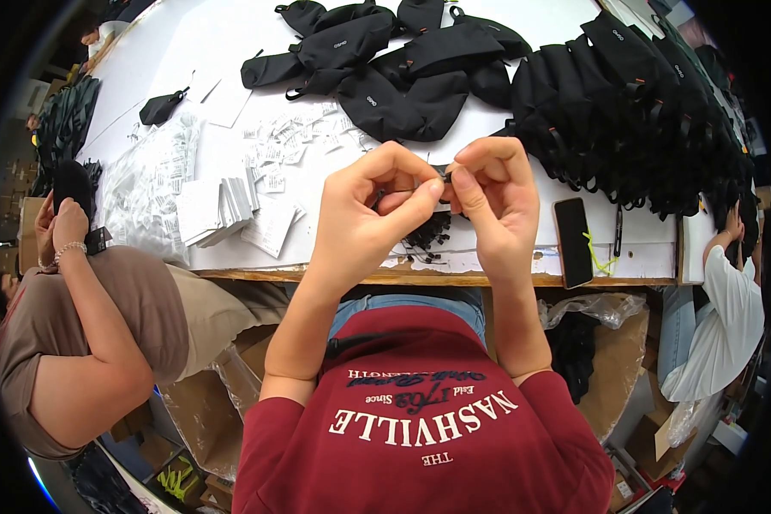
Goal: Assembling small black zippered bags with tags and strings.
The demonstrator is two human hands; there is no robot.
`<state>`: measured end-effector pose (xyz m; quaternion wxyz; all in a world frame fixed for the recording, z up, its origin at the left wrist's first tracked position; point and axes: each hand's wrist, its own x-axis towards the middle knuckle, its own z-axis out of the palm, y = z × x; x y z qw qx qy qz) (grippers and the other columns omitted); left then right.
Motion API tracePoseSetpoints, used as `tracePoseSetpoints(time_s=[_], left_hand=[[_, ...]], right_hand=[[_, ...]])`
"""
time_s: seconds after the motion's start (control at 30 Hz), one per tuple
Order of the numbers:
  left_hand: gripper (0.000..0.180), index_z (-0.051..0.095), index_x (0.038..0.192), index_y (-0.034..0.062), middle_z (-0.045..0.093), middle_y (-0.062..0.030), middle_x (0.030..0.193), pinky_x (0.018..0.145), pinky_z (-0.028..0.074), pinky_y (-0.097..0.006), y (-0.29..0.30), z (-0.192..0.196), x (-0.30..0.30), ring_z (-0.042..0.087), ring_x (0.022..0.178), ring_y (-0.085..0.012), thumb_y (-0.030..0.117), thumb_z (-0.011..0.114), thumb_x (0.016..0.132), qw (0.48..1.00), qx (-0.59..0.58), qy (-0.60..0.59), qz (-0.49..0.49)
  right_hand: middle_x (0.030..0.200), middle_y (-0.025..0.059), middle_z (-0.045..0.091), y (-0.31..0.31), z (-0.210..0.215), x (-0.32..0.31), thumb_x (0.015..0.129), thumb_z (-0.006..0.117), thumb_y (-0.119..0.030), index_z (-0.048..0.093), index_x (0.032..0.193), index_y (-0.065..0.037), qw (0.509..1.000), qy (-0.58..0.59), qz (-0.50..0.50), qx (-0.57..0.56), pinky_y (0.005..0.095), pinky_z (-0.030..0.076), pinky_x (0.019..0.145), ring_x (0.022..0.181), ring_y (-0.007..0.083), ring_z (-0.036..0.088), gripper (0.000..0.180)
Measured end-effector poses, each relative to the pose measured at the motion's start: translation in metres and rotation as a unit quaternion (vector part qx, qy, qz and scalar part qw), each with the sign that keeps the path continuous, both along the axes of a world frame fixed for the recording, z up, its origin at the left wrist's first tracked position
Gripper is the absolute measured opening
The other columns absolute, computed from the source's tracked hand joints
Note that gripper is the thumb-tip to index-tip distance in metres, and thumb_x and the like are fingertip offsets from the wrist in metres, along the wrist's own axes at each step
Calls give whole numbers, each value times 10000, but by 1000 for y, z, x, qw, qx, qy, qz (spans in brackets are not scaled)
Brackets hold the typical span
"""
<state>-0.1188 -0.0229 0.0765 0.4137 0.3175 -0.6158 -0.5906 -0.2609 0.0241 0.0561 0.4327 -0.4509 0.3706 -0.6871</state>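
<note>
In front of my chest, my left hand (364,210) and my right hand (501,201) meet with fingertips pinched together. Between them is a small black piece (445,173), too covered by the fingers to name more exactly. Just below and behind the fingers, a small heap of thin black cords (428,240) lies near the table edge, partly hidden by my hands. Beyond my hands, black fabric pouches (407,103) are piled on the white table (223,68).
Black pouches (608,111) stand in a dense row at right. A phone (572,242) and a pen (618,230) lie near the edge. Paper cards (218,210), loose labels (287,137) and a clear plastic bag (158,188) are at left. Co-workers (94,334) work on both sides.
</note>
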Motion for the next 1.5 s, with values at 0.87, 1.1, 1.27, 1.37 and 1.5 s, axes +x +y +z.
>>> tracePoseSetpoints(time_s=[0.87,1.1,1.27,1.37,1.5], left_hand=[[226,610,967,29,605,-99,962,856,415,-359,-22,-139,-36,541,956,-282,75,689,760,944,-256,-161,134],[189,618,902,11,618,-93,886,792,445,-375,-42,-148,-58,565,872,-289,18,678,723,918,-349,-155,106],[174,625,896,-2,626,-110,889,779,460,-380,-54,-152,-63,569,860,-293,32,683,736,925,-332,-157,100],[181,631,910,-6,626,-110,877,785,458,-378,-60,-153,-68,569,857,-291,44,683,744,913,-364,-149,108],[195,635,923,-7,626,-104,857,788,456,-375,-67,-152,-79,570,847,-285,60,685,748,894,-405,-147,125]], right_hand=[[834,10,567,7,-48,-42,947,516,-61,503,1087,-57,996,-29,-45,74,175,365,618,732,52,517,140],[889,20,513,27,-83,-70,954,529,-133,509,1129,-60,986,36,-149,67,222,373,715,755,84,453,191],[1027,54,469,37,-123,-77,779,764,-262,496,1186,-56,936,208,-245,146,279,393,801,882,133,469,529],[1091,127,476,39,-131,-67,759,770,-224,459,1207,-25,883,381,-228,154,353,390,926,1050,248,490,581],[1139,143,519,34,-141,-57,767,756,-115,370,1271,-42,890,312,-285,170,347,406,932,1056,246,527,638]])
